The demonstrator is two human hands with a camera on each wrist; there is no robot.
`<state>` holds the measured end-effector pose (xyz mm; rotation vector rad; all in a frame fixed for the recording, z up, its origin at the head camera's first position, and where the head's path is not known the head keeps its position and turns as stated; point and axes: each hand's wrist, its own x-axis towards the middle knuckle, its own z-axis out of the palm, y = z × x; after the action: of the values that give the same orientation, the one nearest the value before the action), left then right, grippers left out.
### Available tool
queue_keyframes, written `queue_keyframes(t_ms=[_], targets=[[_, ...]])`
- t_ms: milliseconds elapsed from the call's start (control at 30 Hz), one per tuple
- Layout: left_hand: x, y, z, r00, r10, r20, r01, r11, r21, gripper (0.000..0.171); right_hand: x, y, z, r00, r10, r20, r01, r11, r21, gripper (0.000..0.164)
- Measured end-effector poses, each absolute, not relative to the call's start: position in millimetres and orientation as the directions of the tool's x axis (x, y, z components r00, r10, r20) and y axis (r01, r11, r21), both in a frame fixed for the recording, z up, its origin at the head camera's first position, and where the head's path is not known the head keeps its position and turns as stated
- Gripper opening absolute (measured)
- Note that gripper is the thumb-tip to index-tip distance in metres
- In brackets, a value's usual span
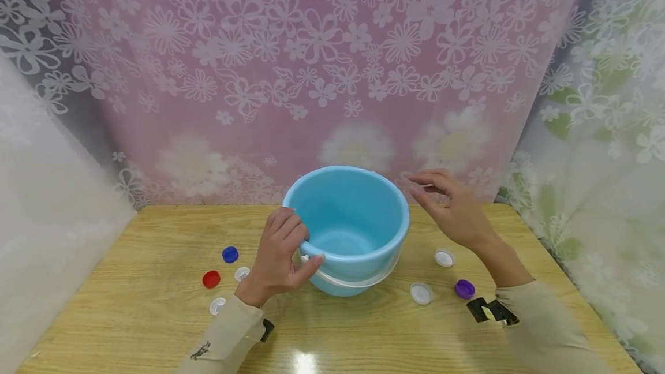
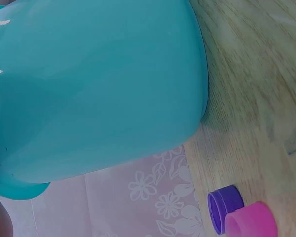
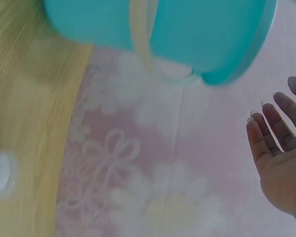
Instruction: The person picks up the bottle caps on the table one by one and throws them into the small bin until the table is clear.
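Note:
A light blue plastic bucket (image 1: pixel 348 241) stands upright on the table, with its white handle (image 1: pixel 358 283) hanging down in front. My left hand (image 1: pixel 280 250) grips its rim at the left, fingers over the edge and thumb outside. In the left wrist view the bucket's side (image 2: pixel 98 89) fills most of the picture. My right hand (image 1: pixel 454 209) is raised just right of the rim, apart from it and holding nothing. The right wrist view shows that hand (image 3: pixel 286 158) with its fingers extended, beside the bucket (image 3: pixel 202 34).
Left of the bucket lie a blue cap (image 1: pixel 230 254), a red cap (image 1: pixel 210 279) and white caps (image 1: pixel 217 306). At its right are a purple cap (image 1: pixel 464 289) and white caps (image 1: pixel 421 293). A flowered curtain (image 1: pixel 332 74) hangs behind the wooden table (image 1: pixel 140 305).

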<state>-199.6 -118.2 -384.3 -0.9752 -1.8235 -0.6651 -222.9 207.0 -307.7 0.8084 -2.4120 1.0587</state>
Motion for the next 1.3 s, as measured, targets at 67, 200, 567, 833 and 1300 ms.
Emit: queue_keyframes(t_ms=[67,200,567,833,1300], targets=[[-200,-118,-384,-0.248,0.338,0.908,0.844,0.536,0.031,0.041,-225,218,-310,-0.761,-0.331,0.558,-0.631,0.58,-0.516,0.03],[-201,-119,-384,-0.251,0.334,0.909,0.843,0.536,0.036,0.042,-229,239,-321,-0.787,-0.307,0.535,-0.588,0.634,-0.502,0.031],[-201,-121,-382,-0.249,0.332,0.91,0.844,0.535,0.036,0.041,-230,286,-369,-0.908,-0.314,0.277,-0.418,0.713,-0.563,0.042],[-202,-121,-382,-0.238,0.33,0.913,0.847,0.53,0.029,0.041,-232,302,-402,-0.906,-0.367,0.21,-0.419,0.716,-0.558,0.042],[-200,-116,-384,-0.229,0.321,0.919,0.855,0.517,0.032,0.041,-224,306,-428,-0.908,-0.412,0.079,-0.385,0.743,-0.548,0.05]])
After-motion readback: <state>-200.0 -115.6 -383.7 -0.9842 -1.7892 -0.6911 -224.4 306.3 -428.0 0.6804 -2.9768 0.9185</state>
